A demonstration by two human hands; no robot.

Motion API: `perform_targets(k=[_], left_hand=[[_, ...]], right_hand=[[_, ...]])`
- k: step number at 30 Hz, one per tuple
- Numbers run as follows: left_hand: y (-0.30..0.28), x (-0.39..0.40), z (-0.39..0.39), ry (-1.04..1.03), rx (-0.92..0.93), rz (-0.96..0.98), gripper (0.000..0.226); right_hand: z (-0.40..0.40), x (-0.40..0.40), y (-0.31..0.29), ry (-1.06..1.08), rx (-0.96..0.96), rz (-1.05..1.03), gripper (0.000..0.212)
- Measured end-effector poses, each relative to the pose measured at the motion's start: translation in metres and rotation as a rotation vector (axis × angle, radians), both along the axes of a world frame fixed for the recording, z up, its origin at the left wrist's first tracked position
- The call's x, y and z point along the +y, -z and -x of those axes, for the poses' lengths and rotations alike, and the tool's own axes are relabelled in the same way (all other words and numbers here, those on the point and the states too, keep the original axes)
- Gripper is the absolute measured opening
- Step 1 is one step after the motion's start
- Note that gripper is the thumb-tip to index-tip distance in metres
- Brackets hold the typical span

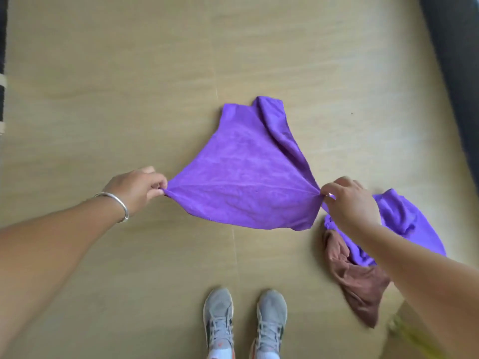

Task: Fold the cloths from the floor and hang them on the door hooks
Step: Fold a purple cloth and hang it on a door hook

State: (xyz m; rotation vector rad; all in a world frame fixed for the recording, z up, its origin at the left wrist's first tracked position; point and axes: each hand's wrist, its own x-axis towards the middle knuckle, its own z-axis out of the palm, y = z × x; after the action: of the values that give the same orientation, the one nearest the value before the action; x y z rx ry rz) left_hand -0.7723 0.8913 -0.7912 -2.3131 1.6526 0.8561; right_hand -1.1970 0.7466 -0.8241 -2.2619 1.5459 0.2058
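**Purple cloth stretched between both hands**

Left hand [137, 187], silver bangle [115, 203] at wrist, pinching one corner of purple cloth [246, 182]. Cloth pulled taut above tan floor [103, 99], creased along the line, far end drooping in folds. Right hand [350, 203] pinching opposite corner. Below right arm: second purple cloth [404, 218], brown cloth [357, 281], crumpled, apparently overlapping. Grey shoes [245, 320] at bottom.

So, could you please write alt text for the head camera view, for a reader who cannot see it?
A person's left hand and right hand each pinch a corner of a purple cloth, stretching it above a tan floor. By the right arm, a second purple cloth and a brown cloth lie crumpled; grey shoes show below.
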Motion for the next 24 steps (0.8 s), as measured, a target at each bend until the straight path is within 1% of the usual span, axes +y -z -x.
perform_targets(k=[4, 7, 9, 11, 15, 17, 19, 22, 24], left_hand=[[0.105, 0.071, 0.042, -0.030, 0.058, -0.119, 0.012], [0.185, 0.113, 0.073, -0.029, 0.063, -0.211, 0.004], [0.233, 0.141, 0.094, -0.004, 0.058, -0.288, 0.015], [0.271, 0.166, 0.117, 0.051, 0.081, -0.299, 0.024], [0.317, 0.202, 0.159, 0.160, 0.147, -0.211, 0.032], [0.332, 0.211, 0.173, 0.218, 0.136, -0.191, 0.036], [0.343, 0.213, 0.180, 0.247, 0.095, -0.177, 0.039], [0.355, 0.217, 0.184, 0.280, 0.028, -0.092, 0.032], [0.359, 0.218, 0.184, 0.329, -0.033, -0.022, 0.027]], right_hand=[[0.038, 0.063, 0.100, -0.024, 0.063, -0.089, 0.020], [0.059, 0.103, 0.173, -0.097, 0.210, -0.136, 0.022], [0.069, 0.130, 0.215, -0.111, 0.325, -0.180, 0.026], [0.074, 0.161, 0.248, -0.093, 0.385, -0.222, 0.032], [0.072, 0.216, 0.287, -0.278, 0.351, -0.242, 0.032], [0.074, 0.232, 0.297, -0.375, 0.322, -0.257, 0.035], [0.080, 0.241, 0.306, -0.462, 0.336, -0.245, 0.034], [0.085, 0.243, 0.316, -0.502, 0.327, -0.154, 0.025], [0.082, 0.242, 0.319, -0.513, 0.313, -0.074, 0.015]])
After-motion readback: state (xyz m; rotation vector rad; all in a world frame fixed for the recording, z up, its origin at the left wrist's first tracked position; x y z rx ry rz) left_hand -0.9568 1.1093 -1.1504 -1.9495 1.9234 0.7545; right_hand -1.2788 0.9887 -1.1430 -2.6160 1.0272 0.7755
